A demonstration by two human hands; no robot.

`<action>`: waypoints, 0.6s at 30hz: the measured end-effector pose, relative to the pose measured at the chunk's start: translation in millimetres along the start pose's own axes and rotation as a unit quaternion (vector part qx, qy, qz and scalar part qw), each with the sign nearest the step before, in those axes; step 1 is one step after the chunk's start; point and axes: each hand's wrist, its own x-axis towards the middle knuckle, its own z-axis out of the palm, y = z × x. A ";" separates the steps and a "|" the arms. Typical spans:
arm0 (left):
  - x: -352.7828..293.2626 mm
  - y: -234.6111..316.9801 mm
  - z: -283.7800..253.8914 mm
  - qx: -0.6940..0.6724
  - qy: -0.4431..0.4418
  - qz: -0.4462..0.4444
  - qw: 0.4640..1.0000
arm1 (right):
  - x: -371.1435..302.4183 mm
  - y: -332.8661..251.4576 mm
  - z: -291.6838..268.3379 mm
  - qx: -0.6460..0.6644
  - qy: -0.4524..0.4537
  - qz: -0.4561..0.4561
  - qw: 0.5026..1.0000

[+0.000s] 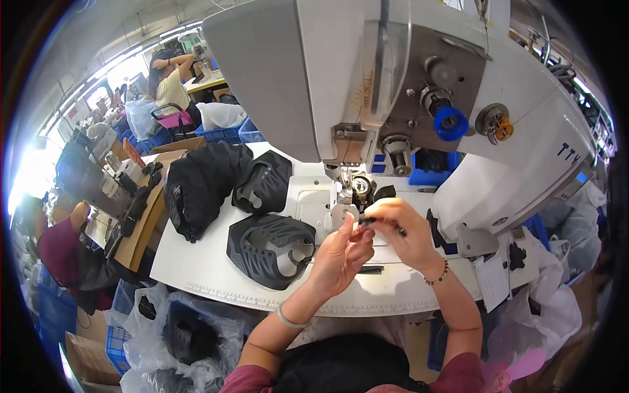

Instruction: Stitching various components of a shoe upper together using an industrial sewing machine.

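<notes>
Hands meet just below the needle area of a white sewing machine [419,98]. The left hand [342,252] is raised, fingers curled, its fingertips pinching one end of a small black piece [368,221]. The right hand [403,229] closes on the other end of the same piece from the right, so the piece sits between both hands, held above the white surface [216,278] and right beside the presser foot [359,187]. A bangle rings the left wrist, a bead bracelet the right. To the left of the hands a dark shoe upper [268,249] lies flat on the surface; a second upper [265,182] lies behind it, next to a black heap [200,183] of more pieces. A blue knob [451,122] juts from the machine head. Clear bags [177,334] of black parts sit below the surface edge.
</notes>
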 end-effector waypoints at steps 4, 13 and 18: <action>7.0 6.6 -2.5 0.381 0.059 0.199 0.901 | 25.3 4.2 -9.4 -0.066 0.017 0.048 0.996; 17.4 12.1 -5.7 0.628 0.097 0.359 0.683 | 40.9 20.5 -5.0 -0.257 -0.044 0.006 0.965; 16.1 13.4 -3.5 0.619 0.092 0.335 0.704 | 43.2 16.0 -9.3 -0.314 -0.102 -0.024 0.944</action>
